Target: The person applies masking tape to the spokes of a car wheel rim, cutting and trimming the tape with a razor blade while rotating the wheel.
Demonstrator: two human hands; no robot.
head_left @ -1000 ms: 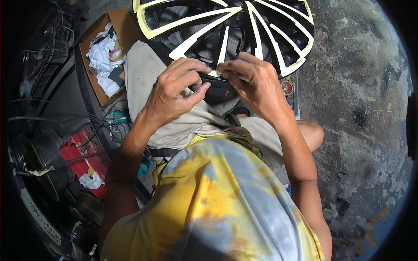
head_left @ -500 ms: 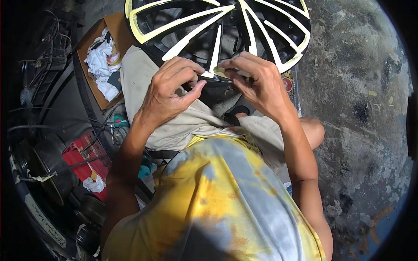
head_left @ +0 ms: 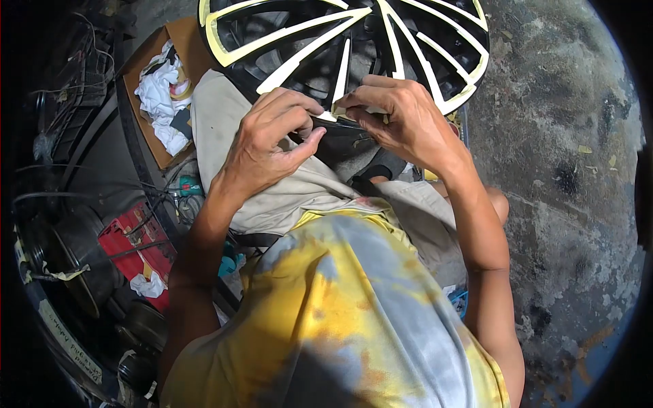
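Note:
A black wheel rim with pale yellow masking tape [head_left: 299, 60] along its spokes and edge lies at the top centre. My left hand [head_left: 272, 136] rests its fingertips at the near edge of the rim, on the end of a tape strip; its thumb stands apart from the fingers. Close beside it, my right hand [head_left: 401, 119] pinches at the rim's near edge, by the foot of a short taped spoke. A bit of tape seems to be between its fingers, partly hidden by them.
A cardboard box [head_left: 160, 147] with crumpled white paper [head_left: 158, 95] and a tape roll stands at the upper left. Below it are a green tool [head_left: 189, 185], cables and a red case [head_left: 139, 238]. Stained concrete floor [head_left: 544, 136] lies on the right.
The rim has shifted slightly in view. My right forearm has swung outward to the right, its fingers staying at the rim's near edge. My left hand has hardly moved.

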